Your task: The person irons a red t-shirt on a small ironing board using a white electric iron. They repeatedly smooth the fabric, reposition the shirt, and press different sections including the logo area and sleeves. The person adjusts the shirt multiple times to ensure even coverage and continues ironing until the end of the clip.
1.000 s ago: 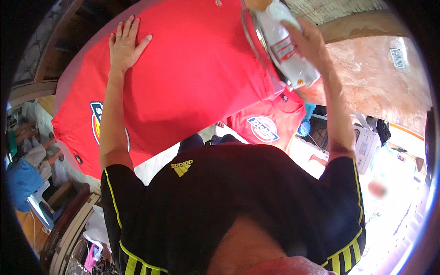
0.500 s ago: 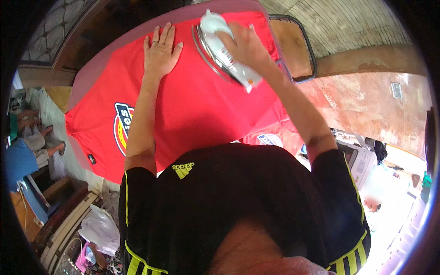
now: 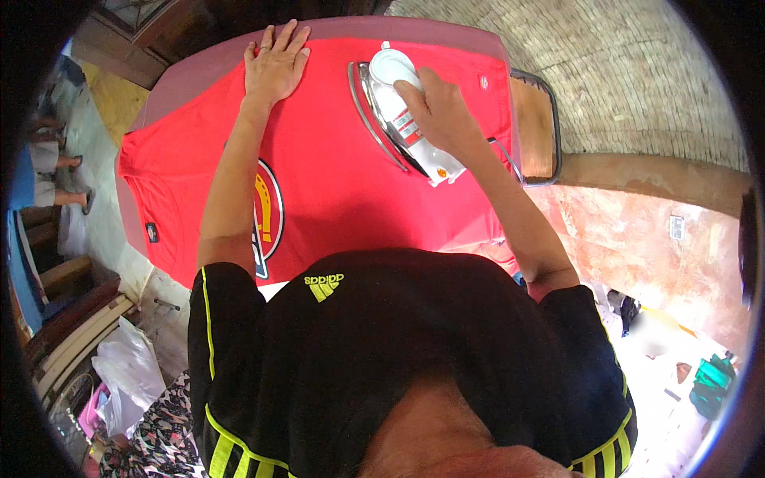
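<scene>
A red T-shirt (image 3: 351, 207) with a printed emblem lies spread over a padded ironing board (image 3: 215, 60) with a dull maroon cover. My left hand (image 3: 275, 68) rests flat with fingers spread near the far edge of the shirt. On the right, my right hand (image 3: 438, 107) is wrapped round the handle of a white clothes iron (image 3: 394, 68) with a shiny metal rim. The iron's soleplate faces the red cloth. Part of the emblem is covered by my left forearm.
A black metal frame (image 3: 556, 127) juts from the board's right end, beside a woven wall (image 3: 637, 80). A white plastic bag (image 3: 131, 370) lies at the lower left. Another person's legs (image 3: 68, 183) show at the far left. Bright clutter (image 3: 685, 358) stands at the lower right.
The view has shifted, and the shirt with its emblem appears farther right. My right hand still grips the iron, which is less blurred now. My left hand lies closer to the shirt's far edge.
</scene>
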The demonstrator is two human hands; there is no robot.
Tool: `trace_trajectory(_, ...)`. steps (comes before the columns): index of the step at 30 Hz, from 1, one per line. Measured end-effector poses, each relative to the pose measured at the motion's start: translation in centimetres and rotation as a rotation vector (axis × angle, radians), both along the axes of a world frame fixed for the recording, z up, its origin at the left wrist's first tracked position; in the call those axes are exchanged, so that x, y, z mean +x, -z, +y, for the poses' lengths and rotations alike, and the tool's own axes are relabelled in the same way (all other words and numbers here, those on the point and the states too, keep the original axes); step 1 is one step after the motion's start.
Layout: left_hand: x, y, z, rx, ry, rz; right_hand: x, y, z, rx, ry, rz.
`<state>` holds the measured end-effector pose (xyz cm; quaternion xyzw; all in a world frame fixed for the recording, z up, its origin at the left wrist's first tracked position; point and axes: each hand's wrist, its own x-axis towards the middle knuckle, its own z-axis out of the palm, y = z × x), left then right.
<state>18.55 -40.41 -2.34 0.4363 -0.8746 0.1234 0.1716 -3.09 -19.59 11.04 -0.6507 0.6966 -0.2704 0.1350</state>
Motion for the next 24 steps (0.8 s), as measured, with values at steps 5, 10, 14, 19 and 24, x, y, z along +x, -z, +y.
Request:
trace_trajectory(5,0.2,-0.2,-0.1,0.027,0.043,0.148,0.7,0.8,-8.1,-0.198,-0.105,0.034)
trace_trajectory(10,2.5,-4.1,0.1,0.269,-0.122,0.167,0.9,0.7,-14.8,0.023,0.004,0.076)
trace_trajectory(14,5.7,-2.0,-2.6,0.208,0.067,0.313,1.3,0.2,-11.8,0.026,-0.073,0.061)
trace_trajectory(19,5.7,-0.3,-3.3,0.165,0.091,0.588,2.0,-0.5,-7.9,0.011,-0.280,0.086)
trace_trajectory(24,6.1,-1.0,-3.3,0.284,0.105,0.698,3.6,0.4,-12.6,-0.190,-0.397,0.083)
